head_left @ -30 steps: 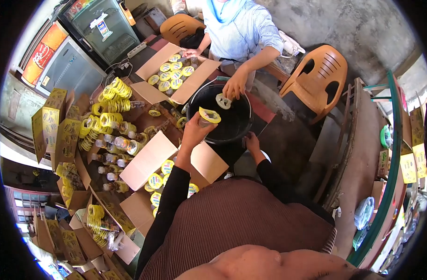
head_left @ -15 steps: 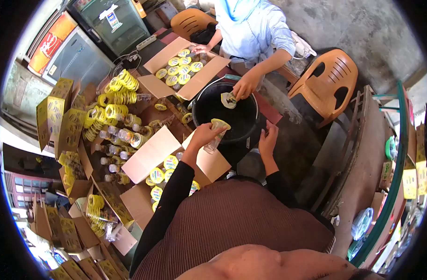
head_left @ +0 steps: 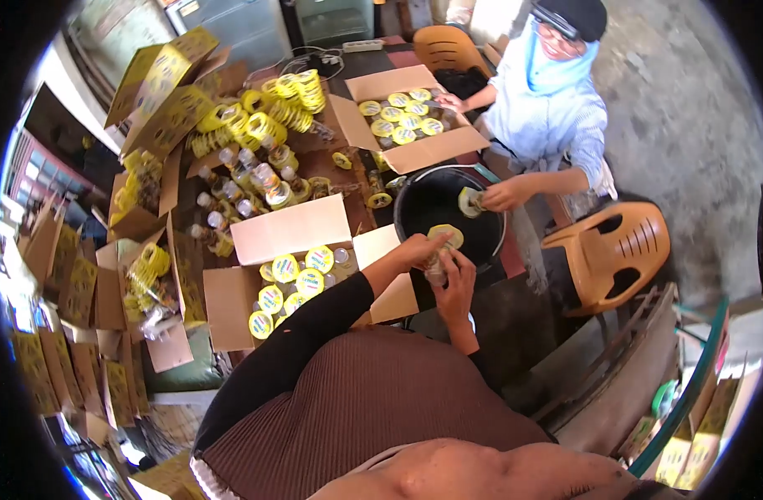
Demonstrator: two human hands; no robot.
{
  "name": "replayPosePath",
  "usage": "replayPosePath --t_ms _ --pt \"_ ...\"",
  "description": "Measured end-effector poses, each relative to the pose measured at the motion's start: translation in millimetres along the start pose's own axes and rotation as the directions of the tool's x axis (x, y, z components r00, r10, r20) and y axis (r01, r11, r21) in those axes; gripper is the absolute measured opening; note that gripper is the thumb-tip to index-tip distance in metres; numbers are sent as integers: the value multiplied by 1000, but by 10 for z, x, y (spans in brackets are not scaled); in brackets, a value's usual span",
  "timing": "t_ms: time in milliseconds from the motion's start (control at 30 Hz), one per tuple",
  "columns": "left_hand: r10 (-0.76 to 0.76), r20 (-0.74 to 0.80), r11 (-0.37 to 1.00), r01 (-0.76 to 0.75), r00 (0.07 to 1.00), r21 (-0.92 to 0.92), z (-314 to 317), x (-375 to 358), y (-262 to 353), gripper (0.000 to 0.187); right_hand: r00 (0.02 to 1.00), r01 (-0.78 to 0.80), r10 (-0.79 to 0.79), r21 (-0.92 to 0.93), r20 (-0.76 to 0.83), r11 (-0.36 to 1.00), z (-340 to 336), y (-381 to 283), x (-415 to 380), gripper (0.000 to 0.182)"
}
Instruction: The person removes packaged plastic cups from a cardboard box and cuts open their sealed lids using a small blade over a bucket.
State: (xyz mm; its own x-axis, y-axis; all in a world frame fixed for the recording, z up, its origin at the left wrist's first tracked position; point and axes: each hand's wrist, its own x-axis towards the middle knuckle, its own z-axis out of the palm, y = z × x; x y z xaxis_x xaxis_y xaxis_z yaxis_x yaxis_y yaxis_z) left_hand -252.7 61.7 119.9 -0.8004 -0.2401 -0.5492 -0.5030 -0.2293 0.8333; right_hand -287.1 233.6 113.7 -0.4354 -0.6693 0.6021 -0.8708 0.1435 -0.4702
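Observation:
Both my hands hold a clear plastic cup with a yellow printed lid (head_left: pixel 445 236), above the near rim of a black bucket (head_left: pixel 408 193). My left hand (head_left: pixel 418 252) is closed around its upper part, with the fingers by the lid. My right hand (head_left: pixel 456 287) grips the cup's lower body from the other side. Left of my forearm, an open carton (head_left: pixel 291 223) contains several upright cups with yellow lids (head_left: pixel 312 282). Across the bucket, a co-worker's hand (head_left: pixel 506 193) holds a similar cup (head_left: pixel 470 202) over the opening.
A second open carton (head_left: pixel 435 150) of lidded cups stands at the back, by the co-worker's other hand. Stacked yellow-rimmed pieces (head_left: pixel 265 125) and clear bottle-like containers (head_left: pixel 269 185) crowd the table's left. An orange plastic chair (head_left: pixel 610 250) stands at right; more cartons (head_left: pixel 90 283) fill the far left.
My right hand, free beside the bucket before, has come to the cup and now grips it along with my left. The camera view has shifted. The co-worker's cup has turned sideways.

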Motion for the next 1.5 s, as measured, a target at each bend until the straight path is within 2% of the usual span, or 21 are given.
replayPosePath --t_ms 67,133,167,200,267,333,400,567,633,733,767,833,900,1000,1067,1100,1200,1233,1267,1333,1500 --pt "21 -34 999 -22 999 -39 -23 139 -197 89 995 -88 93 117 -36 989 -30 26 45 45" --pt "-26 114 999 31 993 -45 -51 -21 -134 88 994 -96 102 104 -48 990 -45 79 84 43" --pt "-10 131 999 16 991 -45 -73 -138 -106 75 981 -169 182 164 -64 972 -62 109 101 43" --pt "-6 119 998 12 993 -57 -112 -208 -145 75 962 -241 263 223 -75 945 -74 135 119 44" --pt "185 27 982 -186 982 43 -211 -362 -240 63 963 -235 257 205 -85 950 -104 210 118 44" --pt "201 -31 980 -200 979 16 -373 -511 -362 54 939 -313 289 118 187 942 -116 325 50 44" --pt "323 -182 945 -327 929 12 -591 -490 -728 49 947 -311 293 141 133 940 -102 287 31 44" --pt "220 -354 975 -212 909 62 -1064 -812 -1294 44 939 -342 328 160 108 926 -144 273 57 44" --pt "204 -394 978 -207 896 36 -1142 -888 -1534 44 952 -297 304 183 -13 937 -108 320 78 45" --pt "148 -503 989 -126 852 78 -1170 -1009 -1750 50 936 -344 321 176 148 922 -190 322 169 44" --pt "156 -530 987 -113 833 113 -1171 -1031 -1806 50 934 -347 323 172 152 922 -163 306 174 44" --pt "168 -553 984 -105 816 144 -1163 -1086 -1821 50 943 -314 329 192 -47 930 -95 283 209 43" --pt "181 -596 974 -60 783 217 -1109 -1154 -1830 49 957 -289 288 163 30 943 -129 320 270 43" --pt "183 -597 976 -68 782 209 -1051 -1227 -1811 49 956 -255 232 118 181 960 -145 301 291 41" --pt "215 -580 964 -77 786 254 -1062 -1173 -1946 41 959 -256 266 110 -95 961 -97 233 312 42" --pt "203 -577 965 -62 791 254 -1047 -1192 -1927 44 964 -265 266 157 14 951 -114 270 317 44" --pt "257 -579 954 -109 774 278 -981 -1237 -1939 46 944 -319 306 96 124 943 -96 238 298 44" --pt "261 -582 949 -95 770 300 -981 -1220 -1982 45 957 -289 291 87 -8 953 -21 284 251 45" --pt "262 -588 945 -79 766 318 -965 -1194 -2028 44 958 -286 288 82 -8 955 -40 324 258 45" --pt "275 -584 943 -95 764 319 -918 -1216 -2026 44 928 -313 283 94 242 945 -96 335 284 47" --pt "266 -571 937 -69 777 342 -895 -1201 -2049 43 950 -312 311 113 29 943 -82 274 279 47"
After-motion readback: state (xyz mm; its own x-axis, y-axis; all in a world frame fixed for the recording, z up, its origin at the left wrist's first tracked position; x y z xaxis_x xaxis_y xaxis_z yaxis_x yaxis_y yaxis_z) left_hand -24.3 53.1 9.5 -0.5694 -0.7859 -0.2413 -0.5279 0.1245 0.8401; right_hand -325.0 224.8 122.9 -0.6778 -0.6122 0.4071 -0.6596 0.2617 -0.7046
